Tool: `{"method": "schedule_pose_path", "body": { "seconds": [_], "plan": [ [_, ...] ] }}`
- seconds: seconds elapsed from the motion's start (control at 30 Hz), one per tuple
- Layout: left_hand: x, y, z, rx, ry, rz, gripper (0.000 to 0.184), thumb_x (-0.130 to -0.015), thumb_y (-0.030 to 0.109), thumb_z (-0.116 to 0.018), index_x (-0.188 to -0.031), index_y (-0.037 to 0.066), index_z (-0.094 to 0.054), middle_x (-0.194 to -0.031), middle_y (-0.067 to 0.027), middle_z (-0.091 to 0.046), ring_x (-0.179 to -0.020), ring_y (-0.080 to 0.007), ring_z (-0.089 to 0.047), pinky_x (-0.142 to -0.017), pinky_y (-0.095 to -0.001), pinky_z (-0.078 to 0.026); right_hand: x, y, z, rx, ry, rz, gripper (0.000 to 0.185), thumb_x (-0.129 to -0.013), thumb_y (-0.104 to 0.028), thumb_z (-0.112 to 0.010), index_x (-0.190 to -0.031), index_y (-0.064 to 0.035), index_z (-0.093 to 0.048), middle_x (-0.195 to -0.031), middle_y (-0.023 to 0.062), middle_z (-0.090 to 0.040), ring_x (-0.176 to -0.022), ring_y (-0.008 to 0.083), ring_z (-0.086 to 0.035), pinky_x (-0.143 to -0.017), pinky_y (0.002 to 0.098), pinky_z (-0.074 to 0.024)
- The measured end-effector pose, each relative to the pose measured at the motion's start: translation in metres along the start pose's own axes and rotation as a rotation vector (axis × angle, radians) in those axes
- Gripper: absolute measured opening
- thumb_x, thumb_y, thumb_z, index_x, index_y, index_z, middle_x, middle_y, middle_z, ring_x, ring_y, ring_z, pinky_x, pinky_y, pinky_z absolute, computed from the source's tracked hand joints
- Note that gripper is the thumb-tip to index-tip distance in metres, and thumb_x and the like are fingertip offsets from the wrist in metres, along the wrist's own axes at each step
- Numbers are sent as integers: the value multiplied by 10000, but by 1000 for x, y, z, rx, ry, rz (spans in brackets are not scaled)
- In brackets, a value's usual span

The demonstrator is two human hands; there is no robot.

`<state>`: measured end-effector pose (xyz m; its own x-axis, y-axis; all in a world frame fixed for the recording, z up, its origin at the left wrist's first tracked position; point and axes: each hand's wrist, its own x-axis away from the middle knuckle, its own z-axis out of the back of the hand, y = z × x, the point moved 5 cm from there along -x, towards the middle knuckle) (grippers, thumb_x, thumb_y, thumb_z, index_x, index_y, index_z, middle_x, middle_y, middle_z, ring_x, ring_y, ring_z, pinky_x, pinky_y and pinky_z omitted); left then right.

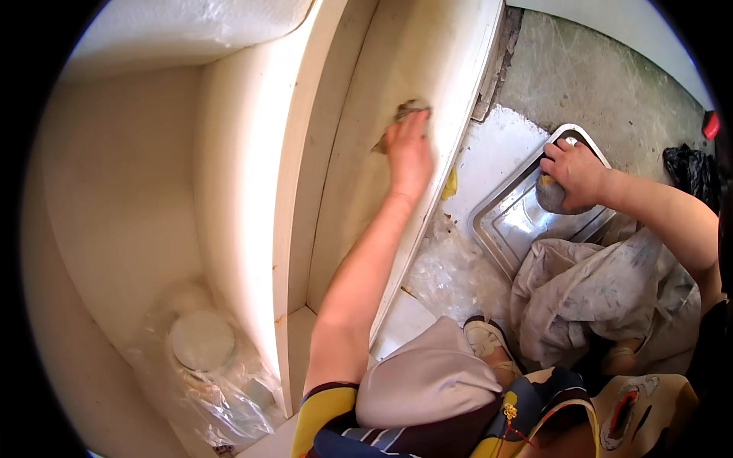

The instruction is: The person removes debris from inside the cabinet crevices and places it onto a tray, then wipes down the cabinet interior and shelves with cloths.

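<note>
Clamping left hand (411, 159) on crumpled brown-grey cloth (413, 107) against flat cream panel (431, 53); gripping rounded grey object (551, 198) in right hand (579, 175) over rectangular silver metal tray (510, 221).

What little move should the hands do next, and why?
Maybe the left hand should slide the crumpled rag a little farther along the pale board. The hand is on the rag, the rag lies against the board, and more bare board stretches beyond it.
</note>
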<state>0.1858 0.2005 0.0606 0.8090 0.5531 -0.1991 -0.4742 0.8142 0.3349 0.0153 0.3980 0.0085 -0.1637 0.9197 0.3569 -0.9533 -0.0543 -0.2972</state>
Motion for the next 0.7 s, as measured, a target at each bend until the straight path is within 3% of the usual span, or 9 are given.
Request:
{"method": "schedule_pose_path", "body": {
  "seconds": [0.2, 0.27, 0.33, 0.47, 0.5, 0.57, 0.7],
  "plan": [
    [5, -16, 6, 127, -57, -91, 451, -772, -81, -507, -1185, 91, -564, -1193, -109, -568, -1102, -309, -472, -976, -359, -378, 2, 2, 2, -50, 6, 9, 542, -511, -243, -765, -996, -78, -590, -1047, 93, -513, -1031, 270, -500, -817, 394, -462],
    [12, -48, 24, -149, -28, 142, 436, -781, -71, -469, -1185, 72, -550, -1184, -122, -570, -1085, -306, -482, -973, -392, -359, 3, 2, 0, -54, -12, 6, 539, -515, -246, -763, -998, -79, -590, -1050, 92, -514, -1033, 269, -498, -819, 395, -460],
    [28, -86, 36, -264, 72, 162, 441, -788, -55, -468, -1203, 81, -531, -1181, -121, -570, -1078, -318, -484, -978, -402, -347, 3, 2, 0, -32, -12, 13, 533, -529, -248, -756, -1007, -82, -589, -1057, 90, -515, -1032, 266, -500, -820, 397, -459],
    [80, -123, 60, -407, 96, 544, 453, -800, -16, -512, -1242, 82, -490, -1211, -113, -545, -1124, -325, -441, -981, -410, -339, 2, 4, 1, -40, -37, 26, 521, -547, -255, -753, -1010, -83, -589, -1068, 86, -516, -1033, 261, -501, -809, 393, -466],
    [89, -120, 65, -408, 90, 539, 453, -800, -16, -512, -1242, 82, -490, -1211, -113, -545, -1124, -325, -441, -981, -410, -339, 3, 4, 2, -35, -44, 31, 517, -554, -263, -752, -1010, -83, -589, -1069, 85, -516, -1031, 257, -502, -799, 390, -470],
    [110, -131, 76, -289, 188, 810, 472, -796, -4, -539, -1257, 77, -474, -1230, -126, -528, -1146, -323, -422, -986, -413, -334, 2, 4, 2, -32, -39, 26, 513, -558, -266, -749, -1010, -83, -589, -1069, 85, -515, -1030, 256, -502, -795, 391, -470],
    [96, -135, 72, -393, 193, 593, 495, -795, -9, -545, -1276, 58, -452, -1231, -149, -521, -1141, -331, -424, -979, -416, -344, 1, 3, 0, -18, -41, 27, 500, -571, -273, -742, -1004, -78, -589, -1071, 92, -513, -1031, 255, -503, -781, 396, -471]
  ]
}}
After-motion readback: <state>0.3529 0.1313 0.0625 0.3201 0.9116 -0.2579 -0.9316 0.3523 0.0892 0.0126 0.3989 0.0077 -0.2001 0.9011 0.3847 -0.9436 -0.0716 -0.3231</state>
